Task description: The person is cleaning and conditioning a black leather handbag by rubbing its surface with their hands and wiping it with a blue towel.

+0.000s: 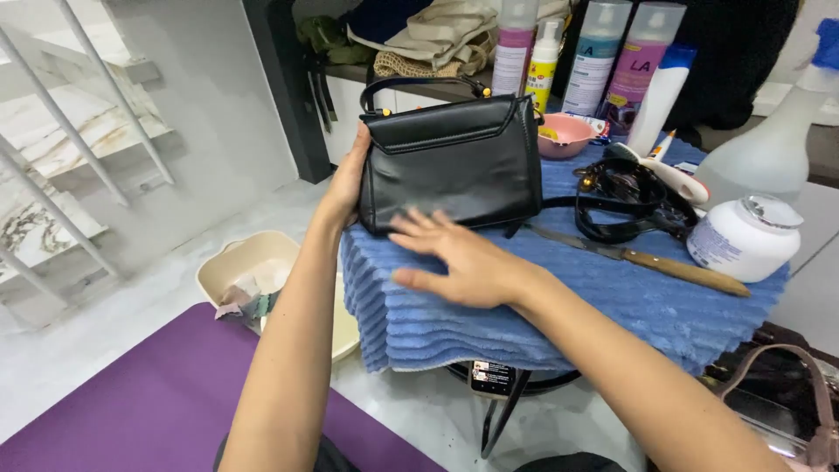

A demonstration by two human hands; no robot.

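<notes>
A small black leather handbag stands upright on a blue ribbed towel that covers a small round table. My left hand grips the bag's left side and steadies it. My right hand lies flat on the towel just in front of the bag, fingers spread and blurred, fingertips near the bag's lower front. The bag's black strap lies coiled on the towel to the right.
A wooden-handled knife, a white jar, a pink bowl and several spray and foam bottles crowd the table's back and right. A beige basin sits on the floor left, by a purple mat. A brown bag is lower right.
</notes>
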